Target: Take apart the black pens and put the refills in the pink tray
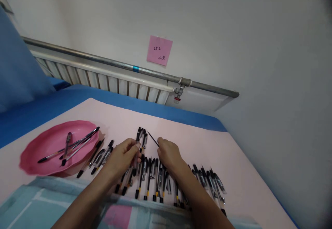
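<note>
My left hand (123, 155) is closed around a clear pen barrel (136, 156) with a black tip, held over a row of pens. My right hand (168, 154) pinches a thin dark refill (153, 139) that points up and left toward the barrel. Below both hands lie several black and clear pens (155, 180) in a loose row on a pale pink sheet (197, 142). A pink plate (46, 146) at the left holds three pens (75, 143).
The pink sheet lies on a blue-covered surface (64, 99). A radiator (103, 78) and metal pipe (155, 73) run along the white wall behind, with a pink note (159, 50) stuck above. A blue cushion (18, 66) is at far left. Patterned cloth (52, 204) lies near me.
</note>
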